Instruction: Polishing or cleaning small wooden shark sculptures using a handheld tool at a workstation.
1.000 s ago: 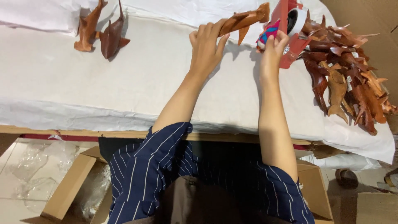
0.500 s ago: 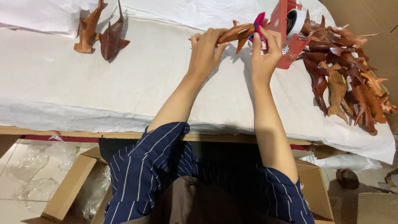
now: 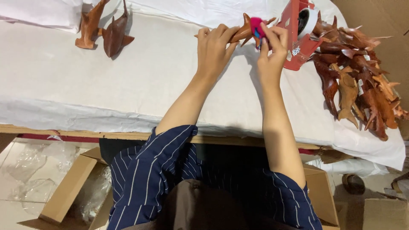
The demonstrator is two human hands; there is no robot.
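your left hand [image 3: 215, 44] grips a wooden fish [image 3: 243, 32] above the table [image 3: 162, 81]; your right hand [image 3: 270, 49] pinches a pink tag [image 3: 257, 26] against it. a slack grip could let the fish twist and the tag sit crooked. fingers hide the join, and the red dispenser [image 3: 298, 36] beside is partly cut off.

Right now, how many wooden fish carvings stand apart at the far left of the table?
2: both at the far left, touching, a lighter carving leftmost and a darker carving beside it. None seem hidden there.
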